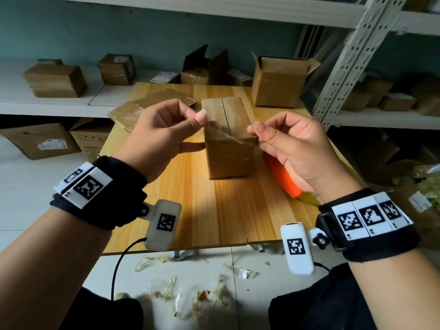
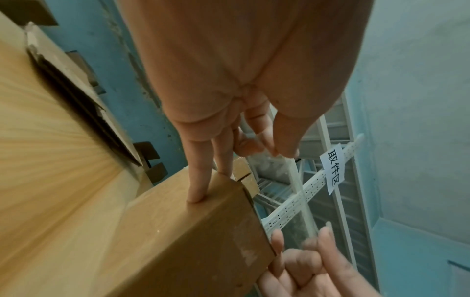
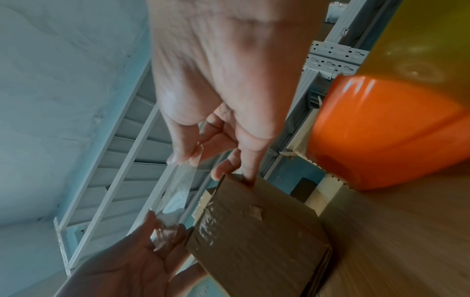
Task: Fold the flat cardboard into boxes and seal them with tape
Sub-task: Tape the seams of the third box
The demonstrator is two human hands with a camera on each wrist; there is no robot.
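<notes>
Head view: I see a folded cardboard box [image 1: 228,136] upright on the wooden table [image 1: 190,198], top flaps closed with the centre seam showing. A strip of clear tape [image 1: 226,131] is stretched across, just above the near top edge of the box, held between both hands.

Left hand [image 1: 159,136]: thumb and forefinger pinch the left end of the tape, the other fingers are looser. In the left wrist view its two lower fingers [image 2: 201,180] lie straight against the left side of the box [image 2: 193,237].

Right hand [image 1: 290,148]: thumb and forefinger pinch the right end of the strip. In the right wrist view the tape [image 3: 178,191] runs taut from these fingertips [image 3: 185,156] to the left hand [image 3: 132,267], and two lower fingers touch the box's [image 3: 259,231] top corner. A patch of wrinkled tape is already stuck on the near face there.

I can't tell whether the strip is touching the cardboard.

An orange tape dispenser [image 1: 282,177] lies on the table just right of the box, partly under the right hand. Flat cardboard [image 1: 142,108] sits at the far left of the table, and an open box [image 1: 278,82] at the far right corner. Tape scraps [image 1: 197,296] litter the floor below the table edge. Shelving with more boxes stands behind.
</notes>
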